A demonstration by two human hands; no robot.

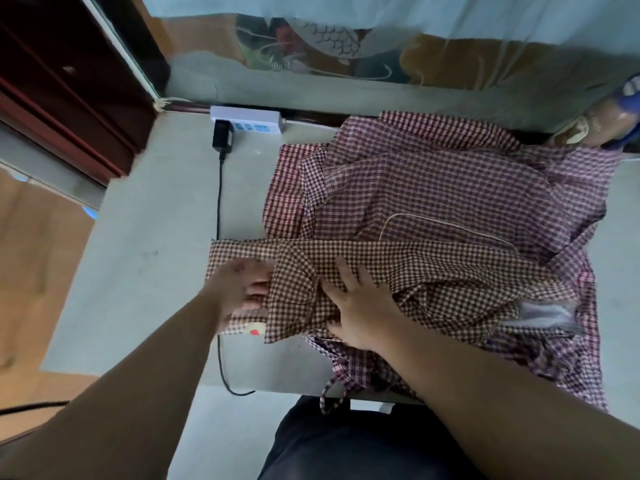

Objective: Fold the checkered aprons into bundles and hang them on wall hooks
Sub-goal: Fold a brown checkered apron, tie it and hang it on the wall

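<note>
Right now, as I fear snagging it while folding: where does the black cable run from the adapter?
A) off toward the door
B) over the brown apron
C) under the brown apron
C: the black cable vanishes beneath the brown apron at its far edge and reappears at its near edge.

One white power strip lies on one grey table, with one black adapter plugged into it and one black cable leading from it. To the right of the power strip are the checkered aprons: one brown-and-cream apron and one maroon heap (two shades show; exact count unclear). There are two hands, a left hand and a right hand.
</note>
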